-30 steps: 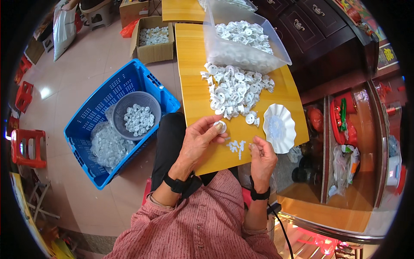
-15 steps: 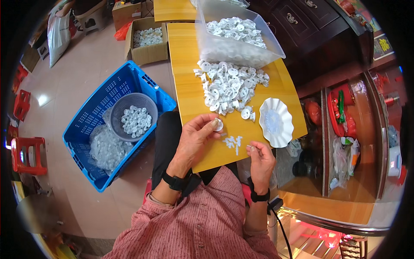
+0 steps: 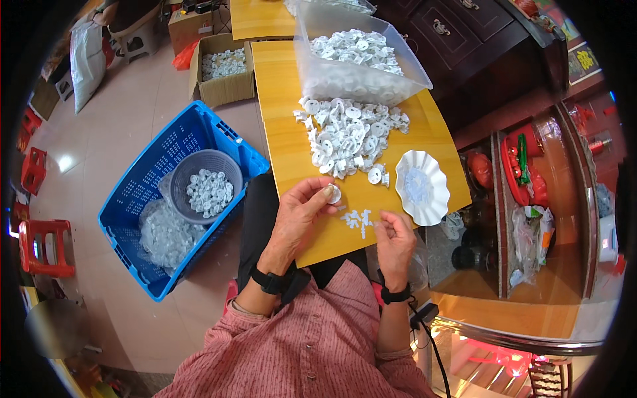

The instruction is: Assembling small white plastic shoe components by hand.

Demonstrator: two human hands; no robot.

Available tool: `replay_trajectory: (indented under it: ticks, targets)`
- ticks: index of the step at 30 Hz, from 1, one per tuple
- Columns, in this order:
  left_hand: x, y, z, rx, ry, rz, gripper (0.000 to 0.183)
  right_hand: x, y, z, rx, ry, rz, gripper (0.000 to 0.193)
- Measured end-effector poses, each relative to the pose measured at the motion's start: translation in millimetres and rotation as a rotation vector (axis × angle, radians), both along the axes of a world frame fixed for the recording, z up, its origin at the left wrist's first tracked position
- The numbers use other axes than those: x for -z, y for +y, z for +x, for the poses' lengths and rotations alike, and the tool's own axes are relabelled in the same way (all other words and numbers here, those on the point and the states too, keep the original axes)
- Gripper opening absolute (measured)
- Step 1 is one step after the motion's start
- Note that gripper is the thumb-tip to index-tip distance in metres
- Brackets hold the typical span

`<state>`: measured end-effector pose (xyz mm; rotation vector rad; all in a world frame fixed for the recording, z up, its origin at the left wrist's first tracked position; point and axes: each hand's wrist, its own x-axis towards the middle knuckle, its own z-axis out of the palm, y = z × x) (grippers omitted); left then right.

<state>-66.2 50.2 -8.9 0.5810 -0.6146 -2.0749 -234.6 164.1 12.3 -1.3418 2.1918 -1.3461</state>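
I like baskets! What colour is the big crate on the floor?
The crate is bright blue, with a grey round basket inside. The head view shows it.

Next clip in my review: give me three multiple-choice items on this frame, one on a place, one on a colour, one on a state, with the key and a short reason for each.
1. Where does the grey round basket sit?
A. inside the blue crate
B. on the yellow table
C. in the cardboard box

2. What colour is the scalloped dish?
A. red
B. white
C. blue

3. What is the left hand doing?
A. lying flat and empty
B. gripping the crate rim
C. pinching a small white round part

Key: 1 A, the basket stands within the crate walls. 2 B, the dish is plainly white. 3 C, the fingertips close on the part over the table edge.
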Motion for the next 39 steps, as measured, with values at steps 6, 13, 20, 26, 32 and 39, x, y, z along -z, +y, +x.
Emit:
replay_trajectory:
  ticks: [6, 13, 20, 26, 32, 39]
  targets:
    - [-2.1, 0.9, -0.8, 0.0, -0.005, 0.0, 0.024, 1.9, -6.3, 1.4, -0.031, 0.17, 0.047, 0.016]
    - [0.1, -0.1, 0.1, 0.004, -0.015, -0.006, 0.024, 7.6, -4.8, -5.9, 0.055, 0.215, -0.041, 0.012]
    - [-3.2, -2.2, 3.5, -0.017, 0.028, 0.03, 0.025, -3.6, -3.6, 0.0, 0.039, 0.264, -0.018, 0.009]
    - [-3.3, -3.1, 3.5, -0.03, 0.049, 0.047, 0.025, -11.4, 9.9, -1.4, 0.037, 0.291, 0.064, 0.011]
    - [-0.7, -2.2, 4.4, -0.024, 0.061, 0.036, 0.026, 0.9, 14.4, 3.7, 0.047, 0.35, 0.148, 0.012]
    - [2.6, -1.2, 3.2, 0.098, 0.133, 0.03, 0.026, 0.8, 14.4, -1.3, 0.027, 0.349, 0.167, 0.012]
